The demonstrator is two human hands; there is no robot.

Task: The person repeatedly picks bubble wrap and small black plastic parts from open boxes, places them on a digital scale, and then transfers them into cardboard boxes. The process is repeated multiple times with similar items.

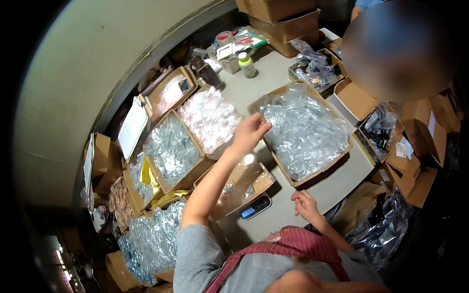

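My left hand [251, 132] is raised over the table between the box of white bags and the large box of clear bags. Its fingers are pinched together; what they hold, if anything, I cannot make out. My right hand [305, 204] hangs at the table's near edge, fingers loosely bent and a little apart, with nothing seen in it. Clear plastic bags [305, 132] fill a large cardboard box [320, 175] just ahead of it. Under my left forearm a smaller cardboard box [261, 181] with a few clear bags sits at a digital scale [256, 207] with a lit blue display.
On the left stand boxes of white bags with red edges [207, 117] and clear packets [173, 146]. A green bottle [247, 65] stands farther back on the table [281, 66]. Open cartons [359, 100] crowd the right side, near another person in blue [367, 4].
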